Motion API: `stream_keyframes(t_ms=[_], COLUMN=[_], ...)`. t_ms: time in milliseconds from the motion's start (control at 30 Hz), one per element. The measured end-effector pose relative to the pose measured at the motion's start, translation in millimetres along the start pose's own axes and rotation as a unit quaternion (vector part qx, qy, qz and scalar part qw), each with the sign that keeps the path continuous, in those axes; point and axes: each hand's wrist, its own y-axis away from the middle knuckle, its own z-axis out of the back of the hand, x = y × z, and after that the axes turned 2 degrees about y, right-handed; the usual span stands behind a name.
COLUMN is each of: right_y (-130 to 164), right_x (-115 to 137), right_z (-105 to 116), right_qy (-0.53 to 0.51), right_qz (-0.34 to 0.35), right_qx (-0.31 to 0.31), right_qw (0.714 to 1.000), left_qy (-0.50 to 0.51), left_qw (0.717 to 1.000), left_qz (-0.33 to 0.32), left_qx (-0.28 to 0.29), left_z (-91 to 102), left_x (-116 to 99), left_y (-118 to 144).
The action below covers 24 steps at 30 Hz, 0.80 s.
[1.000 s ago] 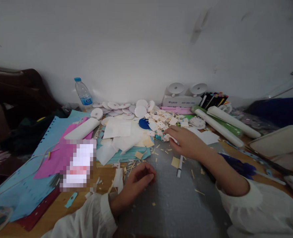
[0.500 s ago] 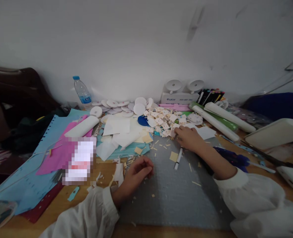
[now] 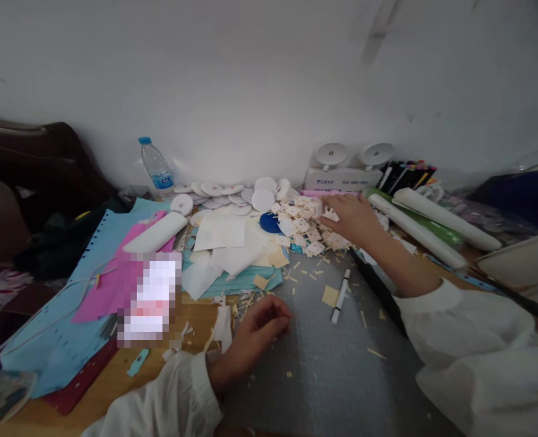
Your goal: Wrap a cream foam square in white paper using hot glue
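Note:
My left hand (image 3: 260,332) rests on the grey cutting mat (image 3: 342,382), fingers curled loosely toward the thumb, with nothing visible in them. Over the pile of small cream paper squares with dots (image 3: 302,224) reaches my right hand (image 3: 355,217). Its thumb and fingers pinch a small pale paper square (image 3: 318,209) at the pile's upper right. A white capped pen (image 3: 340,297) lies on the mat below that hand, beside a plain yellowish square (image 3: 330,296). Thin paper strips are scattered around them.
White round discs (image 3: 223,193) line the wall, near a water bottle (image 3: 156,167). Paper sheets (image 3: 218,233) and a lit phone (image 3: 153,297) lie left. White rolls (image 3: 417,229), markers (image 3: 410,175) and a box with two round lamps (image 3: 342,178) stand right.
My right hand has moved up and away from the pen, onto the cream squares. My left hand stays in place, curled. The view has shifted slightly.

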Motion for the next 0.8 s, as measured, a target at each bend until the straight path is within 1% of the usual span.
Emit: stream_keyframes(t_ms=[67, 133, 200, 267, 333, 367, 400, 433, 467, 500, 533, 600, 633, 667, 733, 800], right_y=[-9, -9, 1, 21, 51, 68, 85, 103, 119, 135, 148, 170, 178, 184, 193, 199], right_x=[1, 4, 14, 32, 59, 74, 89, 102, 113, 121, 126, 123, 117, 109, 92, 76], right_z=[8, 20, 37, 58, 76, 83, 88, 91, 91, 89, 85, 75, 69, 63, 52, 40], right_qy=[-0.003, -0.002, 0.005, 0.013, 0.015, -0.009, -0.044, -0.087, -0.118, -0.148, -0.176, -0.208, -0.208, -0.205, -0.184, -0.171], right_qz=[-0.001, 0.01, 0.018, 0.028, 0.094, 0.144, 0.208, 0.282, 0.341, 0.389, 0.409, 0.373, 0.343, 0.303, 0.244, 0.213], right_qx=[-0.004, 0.004, 0.01, -0.004, -0.054, -0.087, -0.109, -0.128, -0.122, -0.122, -0.133, -0.137, -0.129, -0.126, -0.105, -0.079], right_qw=[1.0, 1.0, 1.0, 1.0, 0.994, 0.986, 0.971, 0.947, 0.925, 0.901, 0.885, 0.894, 0.907, 0.922, 0.946, 0.959], left_qy=[-0.005, -0.011, -0.019, -0.029, -0.041, -0.048, -0.056, -0.063, -0.077, -0.102, -0.138, -0.226, -0.265, -0.293, -0.316, -0.321], left_qw=[1.0, 1.0, 1.0, 1.0, 0.999, 0.998, 0.997, 0.996, 0.993, 0.988, 0.98, 0.952, 0.936, 0.925, 0.92, 0.924], left_qz=[0.004, 0.006, 0.003, -0.004, -0.02, -0.034, -0.05, -0.065, -0.085, -0.113, -0.146, -0.208, -0.232, -0.243, -0.233, -0.202], left_qx=[-0.002, -0.004, -0.004, -0.003, -0.004, -0.006, -0.006, -0.005, -0.004, -0.002, 0.001, 0.007, 0.005, 0.005, -0.012, -0.044], left_z=[0.0, 0.0, -0.1, -0.4, -0.5, -0.5, -0.3, 0.1, 0.7, 1.5, 2.7, 6.3, 8.7, 11.7, 19.0, 27.5], left_x=[-1, -2, -2, 0, 2, 3, 4, 4, 3, 2, 0, -5, -8, -11, -17, -22], left_y=[0, 0, 1, 1, 2, 3, 4, 5, 7, 9, 11, 18, 22, 26, 32, 35])
